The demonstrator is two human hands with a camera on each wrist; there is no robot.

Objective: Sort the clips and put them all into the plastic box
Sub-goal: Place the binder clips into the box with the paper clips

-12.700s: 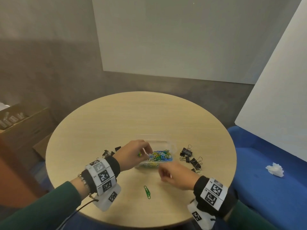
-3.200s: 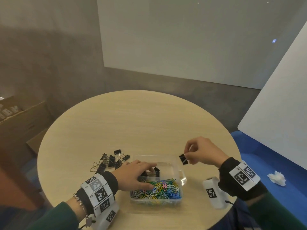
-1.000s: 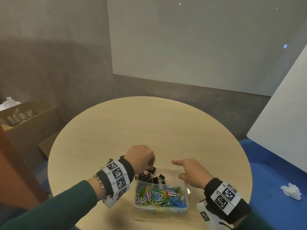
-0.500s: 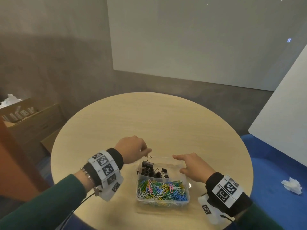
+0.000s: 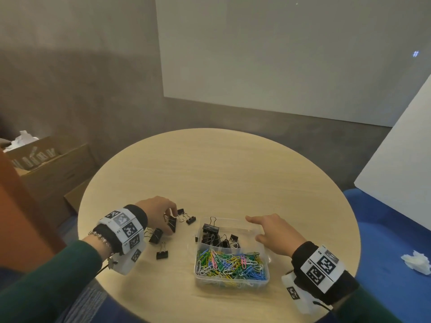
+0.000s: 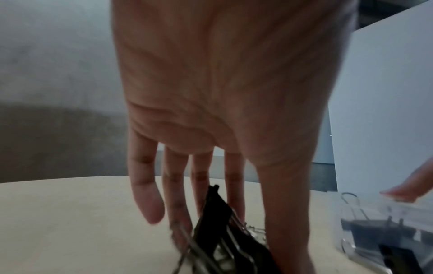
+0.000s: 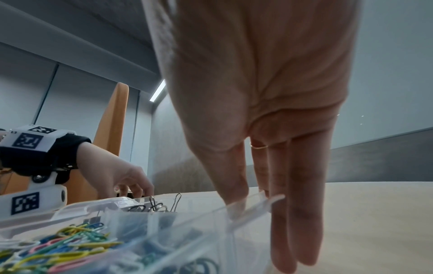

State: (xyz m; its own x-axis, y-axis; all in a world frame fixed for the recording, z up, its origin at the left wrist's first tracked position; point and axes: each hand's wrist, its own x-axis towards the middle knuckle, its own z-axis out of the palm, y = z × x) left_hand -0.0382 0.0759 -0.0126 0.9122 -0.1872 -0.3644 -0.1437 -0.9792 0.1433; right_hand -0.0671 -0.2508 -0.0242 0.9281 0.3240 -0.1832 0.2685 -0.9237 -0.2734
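A black binder clip [image 5: 172, 223] is pinched between the fingers [image 5: 168, 212] of the left hand [image 5: 155, 212], near the bench's [image 5: 233, 173] left edge, where four more binder clips [image 5: 155, 235] are scattered. The right hand [image 5: 276, 236] is laid, fingers straight, against the right wall of the plastic box [image 5: 265, 279] toward the near edge; binder clips fill its far compartment, coloured paper clips [image 5: 229, 264] its near one.

Clear glossy plastic box [image 5: 261, 229]; matt pale wood-grain table [image 5: 210, 173]; matt black binder clips [image 5: 155, 235] with shiny wire handles; smooth coloured paper clips [image 5: 231, 264].
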